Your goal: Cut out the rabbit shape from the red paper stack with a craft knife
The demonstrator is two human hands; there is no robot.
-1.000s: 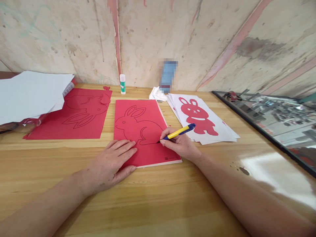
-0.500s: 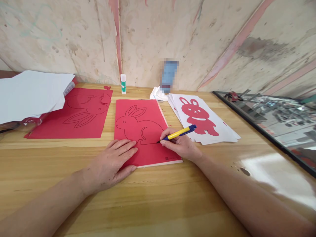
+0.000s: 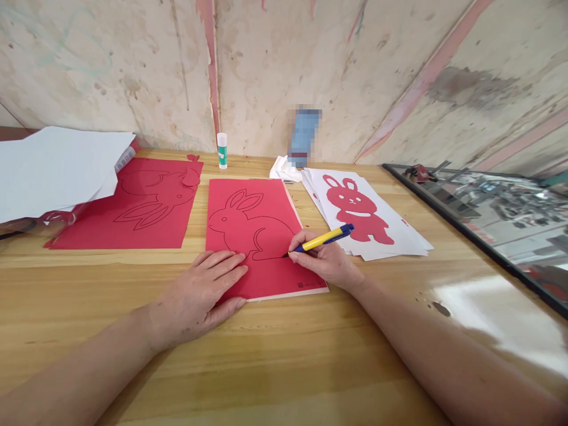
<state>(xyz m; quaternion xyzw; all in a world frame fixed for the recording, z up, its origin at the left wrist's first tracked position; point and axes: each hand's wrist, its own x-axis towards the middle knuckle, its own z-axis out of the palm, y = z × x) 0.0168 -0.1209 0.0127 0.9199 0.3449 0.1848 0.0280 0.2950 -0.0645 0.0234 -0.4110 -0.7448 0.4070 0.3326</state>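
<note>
A red sheet of paper [image 3: 266, 278] with a black rabbit outline lies in front of me, a white edge showing beneath it. My left hand [image 3: 206, 290] rests flat on its lower left corner, fingers stretched out. In my right hand [image 3: 326, 260] is a yellow and blue pen [image 3: 322, 239], its dark tip touching the paper at the end of the rabbit's bottom line. The side of that hand lies on the sheet's right edge and covers part of the drawing.
Left lies another red sheet [image 3: 102, 228] with a rabbit outline, partly under white papers [image 3: 57, 171]. A glue stick [image 3: 222, 151] stands near the wall, beside crumpled white tissue [image 3: 285, 170]. White sheets bearing a red paper rabbit [image 3: 361, 216] lie right, near a black-framed glass panel [image 3: 470, 228].
Almost nothing differs. The pen and both hands hold nearly the same place, and the view has shifted very slightly.
</note>
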